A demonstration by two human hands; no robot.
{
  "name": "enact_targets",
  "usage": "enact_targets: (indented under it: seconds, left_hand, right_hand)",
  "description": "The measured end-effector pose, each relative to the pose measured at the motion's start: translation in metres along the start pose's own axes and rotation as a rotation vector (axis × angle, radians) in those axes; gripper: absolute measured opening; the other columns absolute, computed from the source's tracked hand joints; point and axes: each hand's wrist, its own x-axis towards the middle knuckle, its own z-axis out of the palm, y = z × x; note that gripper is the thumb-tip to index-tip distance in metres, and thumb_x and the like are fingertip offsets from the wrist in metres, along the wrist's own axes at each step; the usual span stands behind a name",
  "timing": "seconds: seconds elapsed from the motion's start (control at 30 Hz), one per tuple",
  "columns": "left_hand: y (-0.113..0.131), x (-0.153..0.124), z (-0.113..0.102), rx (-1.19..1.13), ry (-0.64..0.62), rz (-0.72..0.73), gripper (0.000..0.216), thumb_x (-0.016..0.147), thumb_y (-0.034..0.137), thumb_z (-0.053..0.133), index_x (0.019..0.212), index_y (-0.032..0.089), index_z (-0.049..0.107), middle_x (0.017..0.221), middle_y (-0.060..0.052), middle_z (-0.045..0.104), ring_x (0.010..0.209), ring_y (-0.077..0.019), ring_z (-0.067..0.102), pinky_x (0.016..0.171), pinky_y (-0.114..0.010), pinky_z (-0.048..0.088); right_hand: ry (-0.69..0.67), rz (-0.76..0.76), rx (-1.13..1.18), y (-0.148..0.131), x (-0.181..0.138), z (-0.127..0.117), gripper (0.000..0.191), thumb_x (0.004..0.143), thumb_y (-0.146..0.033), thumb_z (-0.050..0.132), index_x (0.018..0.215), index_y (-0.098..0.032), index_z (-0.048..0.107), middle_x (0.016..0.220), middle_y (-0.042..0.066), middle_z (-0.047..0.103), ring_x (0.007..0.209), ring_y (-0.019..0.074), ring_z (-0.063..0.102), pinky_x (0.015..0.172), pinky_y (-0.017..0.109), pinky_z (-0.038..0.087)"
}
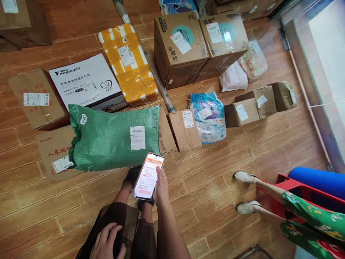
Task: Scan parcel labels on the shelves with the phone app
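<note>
My right hand (pixel 161 185) is closed around a smartphone (pixel 147 180), its thumb on the right edge of the lit screen. The screen shows a list under an orange banner, too small to read. Low in the picture, my left hand (pixel 107 242) lies on my dark-clothed thigh with its fingers spread and nothing in it. Just beyond the phone, a green woven sack (pixel 113 136) with a white label lies across a brown carton (pixel 54 153). Both hands are apart from these parcels.
A small carton (pixel 184 131), a blue-and-white bag (pixel 208 118), a yellow-taped box (pixel 129 66), a white printed box (pixel 86 82) and two large cartons (pixel 180 46) stand on the wood floor. At right, another person's legs in green floral trousers (pixel 309 212) are near a red stool (pixel 277 194).
</note>
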Motion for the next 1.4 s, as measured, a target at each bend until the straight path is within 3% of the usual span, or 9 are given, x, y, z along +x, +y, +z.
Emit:
enact_targets:
  seconds: [0.13, 0.33, 0.6, 0.9, 1.23, 1.4]
  left_hand:
    - [0.005, 0.003, -0.006, 0.013, 0.004, 0.009, 0.030, 0.081, 0.028, 0.047, 0.097, 0.018, 0.071, 0.097, -0.011, 0.071, 0.085, -0.0244, 0.072, 0.068, -0.035, 0.063]
    - [0.002, 0.002, -0.005, -0.031, -0.071, -0.042, 0.032, 0.082, 0.030, 0.047, 0.100, 0.019, 0.071, 0.102, -0.011, 0.071, 0.091, -0.0252, 0.071, 0.075, -0.038, 0.062]
    - [-0.002, -0.002, 0.001, -0.084, -0.115, -0.103, 0.031, 0.082, 0.031, 0.049, 0.102, 0.020, 0.070, 0.105, -0.010, 0.070, 0.097, -0.0268, 0.069, 0.080, -0.040, 0.061]
    - [0.002, -0.001, -0.003, -0.070, -0.114, -0.081, 0.031, 0.083, 0.031, 0.048, 0.103, 0.020, 0.070, 0.105, -0.011, 0.070, 0.096, -0.0263, 0.069, 0.080, -0.040, 0.061]
    - [0.001, -0.003, -0.001, -0.129, -0.211, -0.193, 0.033, 0.081, 0.033, 0.050, 0.105, 0.022, 0.070, 0.111, -0.010, 0.069, 0.104, -0.0271, 0.067, 0.087, -0.041, 0.059]
    - [0.001, -0.004, 0.001, -0.110, -0.166, -0.154, 0.033, 0.081, 0.034, 0.049, 0.103, 0.021, 0.070, 0.108, -0.010, 0.070, 0.100, -0.0273, 0.068, 0.084, -0.042, 0.060]
  right_hand:
    - [-0.028, -0.011, 0.026, 0.002, 0.001, -0.004, 0.043, 0.067, -0.050, 0.077, 0.099, -0.022, 0.066, 0.088, -0.001, 0.078, 0.078, 0.0174, 0.071, 0.071, 0.026, 0.055]
    - [-0.095, -0.014, 0.016, -0.004, -0.005, -0.002, 0.030, 0.062, -0.034, 0.068, 0.090, -0.024, 0.066, 0.088, -0.003, 0.076, 0.083, 0.0186, 0.069, 0.078, 0.029, 0.053]
    - [-0.209, -0.028, -0.120, -0.010, -0.014, -0.004, 0.050, 0.052, -0.009, 0.069, 0.099, -0.024, 0.061, 0.094, -0.003, 0.077, 0.085, 0.0199, 0.070, 0.074, 0.028, 0.055]
    - [-0.252, -0.060, -0.194, -0.011, -0.018, -0.007, 0.051, 0.060, -0.012, 0.078, 0.105, -0.024, 0.058, 0.100, -0.002, 0.076, 0.090, 0.0188, 0.072, 0.078, 0.029, 0.057]
    - [-0.253, -0.070, -0.216, -0.011, -0.020, -0.008, 0.051, 0.059, -0.013, 0.080, 0.103, -0.024, 0.057, 0.101, 0.000, 0.076, 0.089, 0.0198, 0.072, 0.077, 0.031, 0.059]
    - [-0.249, -0.064, -0.204, -0.011, -0.019, -0.010, 0.054, 0.057, -0.015, 0.081, 0.104, -0.025, 0.056, 0.100, 0.000, 0.076, 0.087, 0.0208, 0.073, 0.076, 0.033, 0.060]
